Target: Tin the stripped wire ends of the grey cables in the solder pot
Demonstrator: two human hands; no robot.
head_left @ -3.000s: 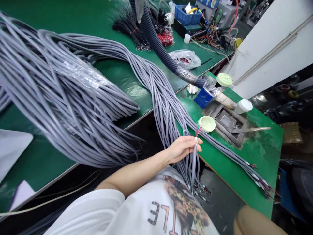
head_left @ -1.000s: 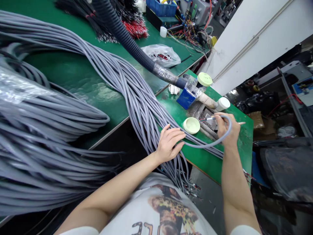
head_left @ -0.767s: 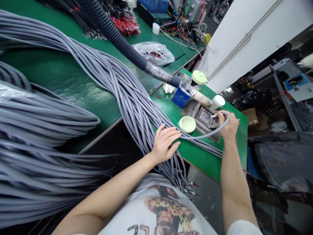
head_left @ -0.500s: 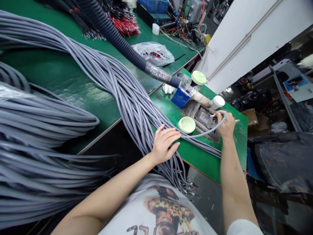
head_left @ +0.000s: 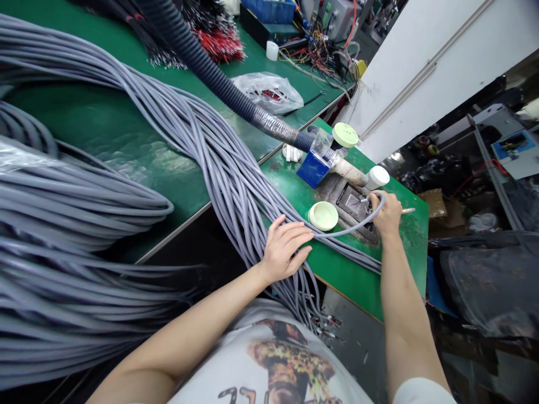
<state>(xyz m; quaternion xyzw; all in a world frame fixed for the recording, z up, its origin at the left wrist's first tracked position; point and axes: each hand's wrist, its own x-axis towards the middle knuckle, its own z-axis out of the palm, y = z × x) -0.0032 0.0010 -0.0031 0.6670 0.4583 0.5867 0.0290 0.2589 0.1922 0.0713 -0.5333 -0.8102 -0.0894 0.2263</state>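
One green tub (head_left: 323,216) beside cables (head_left: 236,168)

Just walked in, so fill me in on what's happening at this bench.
Someone's right hand holds the end of a gray cable, its thin stripped wires over the recessed metal tray. The left hand lies on the long bundle of gray cables. An open pale-green tub sits beside the tray, and a ribbed dark hose runs to a blue box behind it.
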